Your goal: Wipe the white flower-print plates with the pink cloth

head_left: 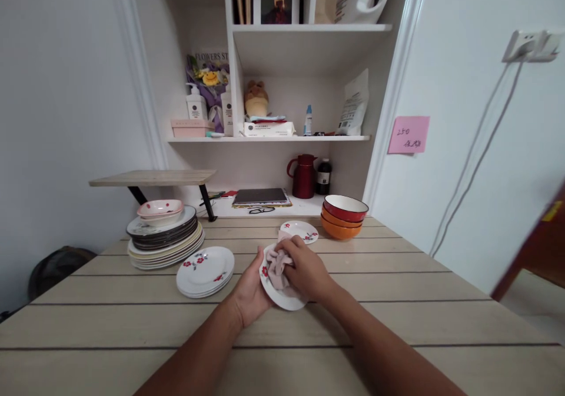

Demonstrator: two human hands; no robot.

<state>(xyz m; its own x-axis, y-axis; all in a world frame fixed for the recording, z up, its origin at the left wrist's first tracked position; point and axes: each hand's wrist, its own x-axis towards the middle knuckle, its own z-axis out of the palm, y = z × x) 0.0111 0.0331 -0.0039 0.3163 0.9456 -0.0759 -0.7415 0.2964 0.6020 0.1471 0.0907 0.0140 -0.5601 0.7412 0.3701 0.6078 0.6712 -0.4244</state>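
My left hand (251,293) grips the left edge of a white plate with red flowers (286,302), its thumb near the rim. The plate is held tilted above the table. My right hand (306,266) is closed on a crumpled pale pink cloth (278,266) and presses it against the plate's face. Left of my hands lies a short stack of matching flowered plates (205,269). Beyond the held plate, another flowered plate (302,231) rests on the table, partly hidden by my right hand and the cloth.
At the left, a tall stack of plates (165,249) carries small bowls (159,209), close to a raised wooden stand (154,177). Stacked red and orange bowls (343,216) stand at the back right. A red jug (304,176) and dark bottle (323,177) stand behind, below the shelves.
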